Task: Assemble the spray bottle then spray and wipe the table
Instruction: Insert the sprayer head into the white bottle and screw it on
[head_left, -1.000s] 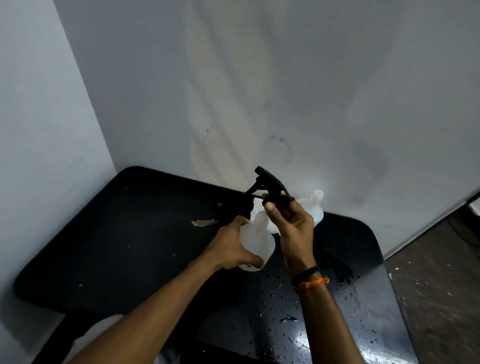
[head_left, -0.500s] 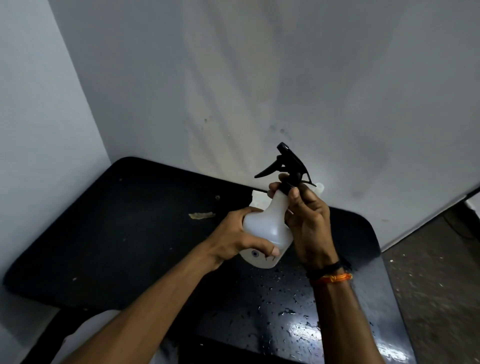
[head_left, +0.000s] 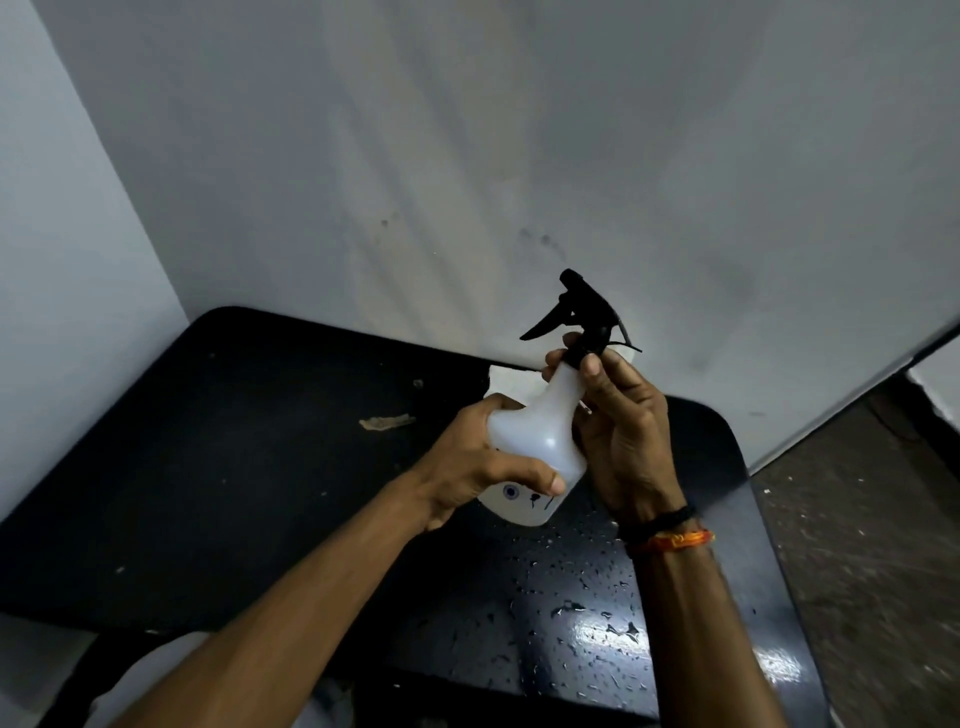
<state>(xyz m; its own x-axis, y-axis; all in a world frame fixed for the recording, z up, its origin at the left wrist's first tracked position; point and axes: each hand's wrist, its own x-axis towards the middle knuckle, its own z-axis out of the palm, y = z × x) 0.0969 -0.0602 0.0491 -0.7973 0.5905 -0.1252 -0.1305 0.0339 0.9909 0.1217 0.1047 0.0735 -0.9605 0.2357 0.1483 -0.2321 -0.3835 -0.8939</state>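
Since a second ago the bottle has come up off the table and the black trigger head (head_left: 576, 317) now sits on its neck, where before I held it loose above. My left hand (head_left: 475, 465) is wrapped round the belly of the translucent white spray bottle (head_left: 540, 441), thumb across the front near the base, clamped firm. My right hand (head_left: 621, 431) is closed on the black collar at the neck, fingertips (head_left: 589, 366) pinching it, palm alongside the bottle's shoulder. Bottle tilts slightly, nozzle pointing up-left toward the wall, held in the air above the black table (head_left: 234, 467). Black and orange thread bands (head_left: 670, 535) on my right wrist. Around: water droplets (head_left: 587, 597) scattered on the near right part of the tabletop; a torn pale scrap (head_left: 387, 422) lies left of my hands, well apart from the bottle. Behind the bottle, against the grey wall (head_left: 467, 156), a white object (head_left: 506, 384) shows, mostly hidden by my hands; cannot tell what it is. Bare floor (head_left: 857, 519) to the right.
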